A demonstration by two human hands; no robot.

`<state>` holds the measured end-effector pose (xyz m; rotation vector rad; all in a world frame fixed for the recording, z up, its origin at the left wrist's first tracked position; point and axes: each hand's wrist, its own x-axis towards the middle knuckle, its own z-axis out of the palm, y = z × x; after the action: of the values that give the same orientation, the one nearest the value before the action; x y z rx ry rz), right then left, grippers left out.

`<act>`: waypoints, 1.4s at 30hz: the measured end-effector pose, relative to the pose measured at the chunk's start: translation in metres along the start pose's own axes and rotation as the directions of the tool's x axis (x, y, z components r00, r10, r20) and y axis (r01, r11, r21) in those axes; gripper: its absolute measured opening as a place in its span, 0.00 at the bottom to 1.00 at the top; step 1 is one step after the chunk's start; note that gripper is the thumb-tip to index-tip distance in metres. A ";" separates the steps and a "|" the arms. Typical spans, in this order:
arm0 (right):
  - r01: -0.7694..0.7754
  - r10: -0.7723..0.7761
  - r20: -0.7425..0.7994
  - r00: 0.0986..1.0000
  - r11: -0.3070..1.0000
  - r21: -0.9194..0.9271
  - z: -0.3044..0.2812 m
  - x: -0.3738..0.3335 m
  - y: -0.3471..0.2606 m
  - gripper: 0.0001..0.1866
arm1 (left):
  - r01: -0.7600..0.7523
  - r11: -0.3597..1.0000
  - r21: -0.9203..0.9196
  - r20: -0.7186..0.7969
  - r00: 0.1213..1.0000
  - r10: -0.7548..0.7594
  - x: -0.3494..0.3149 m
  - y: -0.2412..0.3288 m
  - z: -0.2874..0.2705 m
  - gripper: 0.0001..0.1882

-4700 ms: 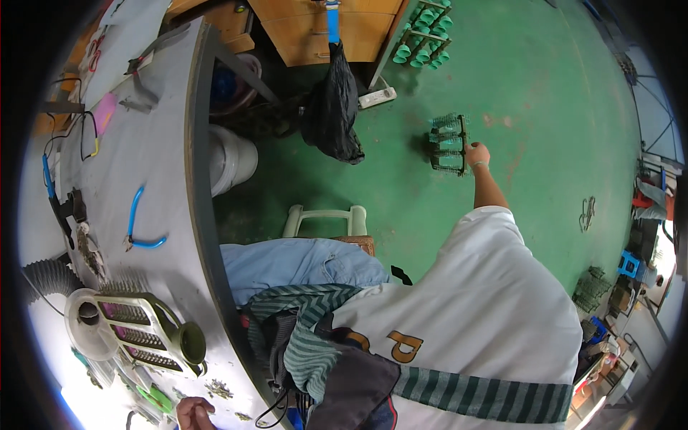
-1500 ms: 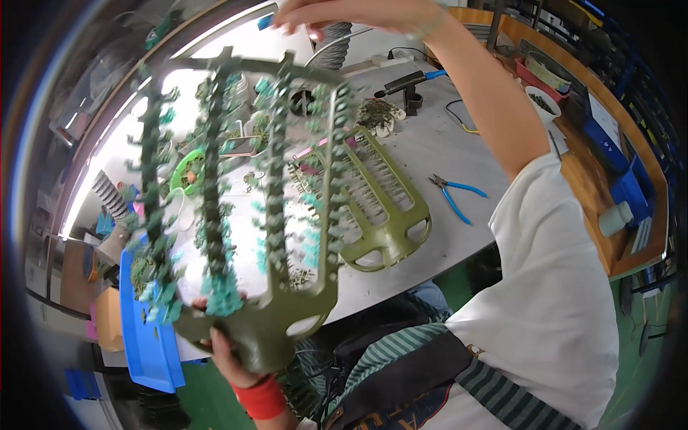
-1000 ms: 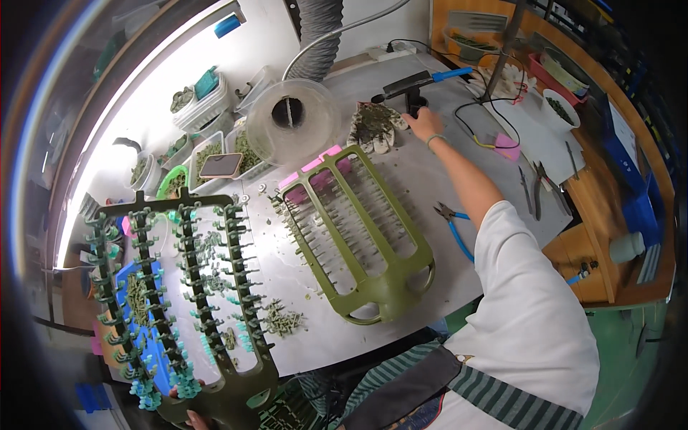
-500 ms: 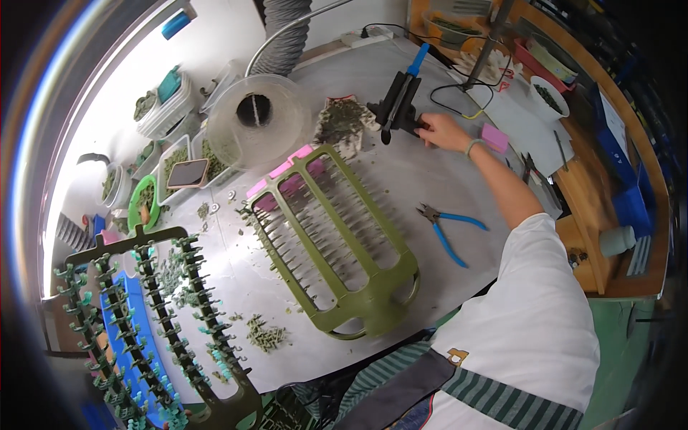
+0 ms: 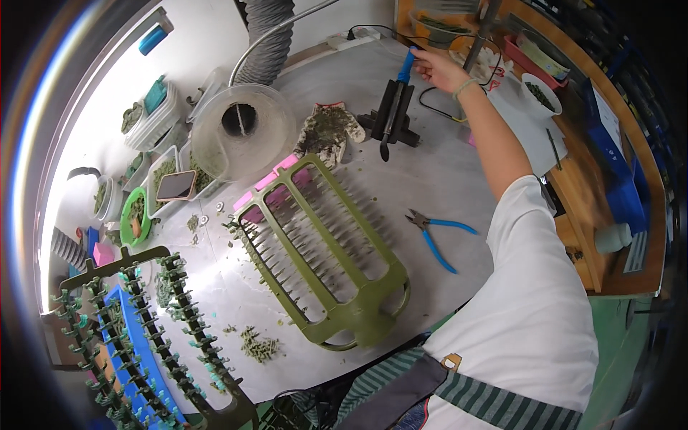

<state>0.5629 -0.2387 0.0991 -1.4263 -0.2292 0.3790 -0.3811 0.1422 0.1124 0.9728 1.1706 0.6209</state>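
My right hand (image 5: 438, 70) reaches to the far side of the table, fingers closed at the upper end of a blue-handled tool (image 5: 407, 66). The tool leans in a black stand (image 5: 398, 115), and its dark, spoon-like tip (image 5: 385, 151) points toward me. Left of the stand lies a soiled work glove (image 5: 331, 133). Nearer me, an olive-green rack (image 5: 333, 265) with rows of small prongs rests at a tilt, its far end on a pink block (image 5: 266, 188). Blue-handled cutting pliers (image 5: 436, 240) lie spread to its right. My left hand is out of view.
At the left stands another rack (image 5: 190, 308) carrying green parts, beside a blue tray (image 5: 143, 351). A clear funnel-like hood (image 5: 276, 122) joins a grey hose (image 5: 265, 43). A phone (image 5: 176, 185) lies on tubs of green pieces. Loose green bits (image 5: 259, 345) lie near the front edge.
My right hand has moved from the side of the black stand up and away to the end of the blue handle. The whole view has shifted slightly.
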 end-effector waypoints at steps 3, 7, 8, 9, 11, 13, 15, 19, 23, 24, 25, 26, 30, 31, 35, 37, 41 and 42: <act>-0.018 0.022 0.035 0.999 0.994 -0.109 -0.021 0.013 0.003 0.09 | -0.231 0.965 0.122 -0.233 0.939 0.254 -0.018 -0.001 0.056 0.41; -0.020 0.022 0.069 0.997 0.999 -0.030 -0.014 0.010 0.002 0.11 | -0.251 0.871 0.423 -0.390 0.817 0.424 -0.063 0.018 0.147 0.37; -0.015 0.018 0.074 0.997 0.999 -0.044 -0.013 0.011 0.004 0.10 | -0.225 0.877 0.424 -0.470 0.774 0.425 -0.065 0.018 0.148 0.37; -0.009 0.013 0.077 0.997 0.998 -0.061 -0.013 0.012 0.005 0.10 | -0.222 0.879 0.422 -0.471 0.774 0.422 -0.067 0.019 0.151 0.37; -0.039 0.042 0.079 0.996 0.999 -0.032 -0.015 0.010 0.009 0.11 | -0.147 0.707 0.692 -0.338 0.799 0.497 -0.073 0.022 0.153 0.38; -0.068 0.068 0.090 0.994 0.998 -0.002 -0.014 0.012 0.010 0.12 | -0.222 0.699 0.679 -0.324 0.764 0.557 -0.064 0.011 0.143 0.36; -0.063 0.064 0.126 0.990 0.998 -0.014 -0.016 0.012 0.011 0.12 | -0.367 0.660 0.655 -0.295 0.680 0.671 -0.049 -0.009 0.123 0.32; -0.086 0.085 0.079 0.993 0.996 0.007 -0.024 0.010 0.007 0.12 | -0.566 0.808 0.163 -0.492 0.664 0.564 -0.065 0.004 0.177 0.22; -0.130 0.130 0.048 0.990 0.992 -0.003 -0.016 0.011 0.009 0.12 | -0.517 0.672 0.530 -0.272 0.647 0.712 -0.051 -0.019 0.117 0.20; -0.130 0.130 0.039 0.991 0.991 0.004 -0.012 0.010 0.009 0.13 | -0.530 0.768 0.360 -0.347 0.688 0.637 -0.056 -0.014 0.126 0.20; -0.132 0.131 0.030 0.991 0.991 0.016 -0.009 0.010 0.011 0.13 | -0.531 0.828 0.178 -0.404 0.728 0.554 -0.060 -0.010 0.131 0.19; -0.140 0.140 0.026 0.990 0.990 0.001 -0.005 0.010 0.013 0.14 | -0.528 0.829 0.183 -0.415 0.723 0.552 -0.061 -0.011 0.128 0.19; -0.122 0.127 0.111 0.986 0.991 -0.051 -0.035 0.026 0.009 0.15 | -0.626 0.665 0.408 -0.241 0.629 0.739 -0.041 -0.030 0.063 0.25; -0.115 0.110 -0.042 0.993 0.982 -0.152 -0.043 0.026 0.001 0.17 | -0.639 0.745 0.190 -0.344 0.668 0.660 -0.040 -0.038 0.053 0.25; 0.214 -0.340 -0.220 0.914 0.867 -0.450 0.021 -0.025 -0.029 0.20 | -0.601 0.797 0.055 -0.229 0.770 0.596 -0.052 -0.022 0.099 0.26; 0.430 -0.411 0.142 0.901 0.793 -0.431 0.116 -0.084 -0.045 0.17 | -0.606 0.778 -0.164 -0.251 0.789 0.562 -0.060 -0.005 0.126 0.26; 0.790 -0.297 0.780 0.550 0.488 -0.371 0.275 -0.186 -0.041 0.15 | -0.691 0.701 -0.178 -0.233 0.722 0.652 -0.060 0.003 0.137 0.24; 0.814 -0.227 0.857 0.463 0.491 -0.310 0.306 -0.202 -0.035 0.13 | -0.693 0.690 -0.210 -0.221 0.721 0.657 -0.057 0.002 0.132 0.23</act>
<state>0.2662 -0.0403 0.1895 -1.7463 -1.6988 0.2598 -0.2729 0.0563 0.1519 1.1275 0.7659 1.4324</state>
